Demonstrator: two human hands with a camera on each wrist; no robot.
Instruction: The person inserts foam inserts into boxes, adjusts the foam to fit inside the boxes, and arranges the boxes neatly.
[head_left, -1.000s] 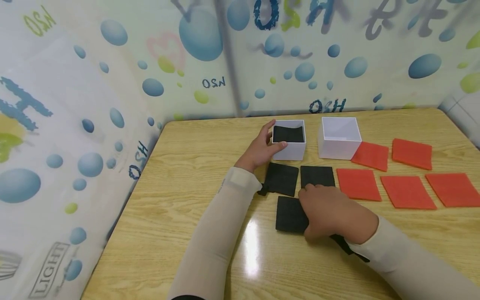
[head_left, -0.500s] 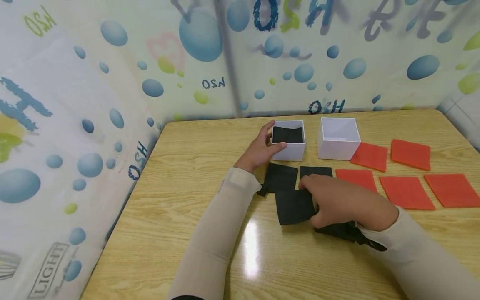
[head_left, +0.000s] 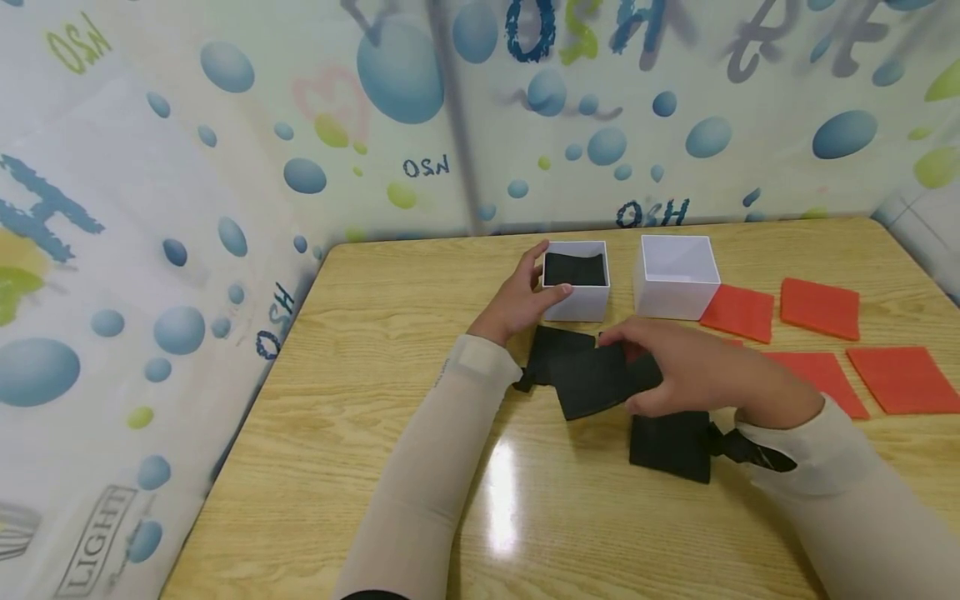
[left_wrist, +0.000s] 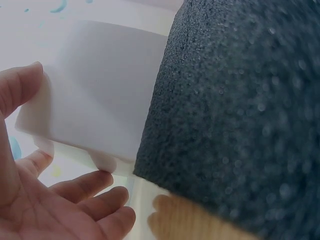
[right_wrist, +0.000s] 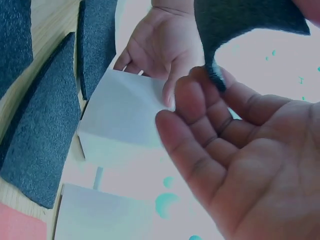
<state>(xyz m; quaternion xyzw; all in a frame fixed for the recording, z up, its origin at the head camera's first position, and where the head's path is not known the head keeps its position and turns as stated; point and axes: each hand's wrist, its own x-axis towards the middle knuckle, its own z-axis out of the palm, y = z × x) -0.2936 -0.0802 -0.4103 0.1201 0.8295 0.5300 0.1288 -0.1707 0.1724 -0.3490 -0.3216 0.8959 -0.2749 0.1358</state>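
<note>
My left hand [head_left: 519,298] holds the left white box [head_left: 577,304], thumb on its front and fingers round its left side. Black foam [head_left: 574,268] lies inside that box. My right hand [head_left: 693,371] pinches a black foam square [head_left: 592,383] by its right part, lifted off the table and slightly bent. In the right wrist view the held foam square [right_wrist: 240,20] curves above the fingers. On the table lie a black square [head_left: 558,343] under the held one and another black square [head_left: 670,446] below my right hand. A black foam surface [left_wrist: 235,110] fills much of the left wrist view.
A second white box [head_left: 677,287] stands to the right of the first. Several red foam squares [head_left: 820,310] lie on the right of the wooden table [head_left: 390,333]. My right hand partly covers some of them. A patterned wall covering [head_left: 480,125] rises behind the table.
My right hand has lifted the black foam square off the table and moved it up towards the boxes. A black square beneath that hand has come into view. The left hand stays on its box.
</note>
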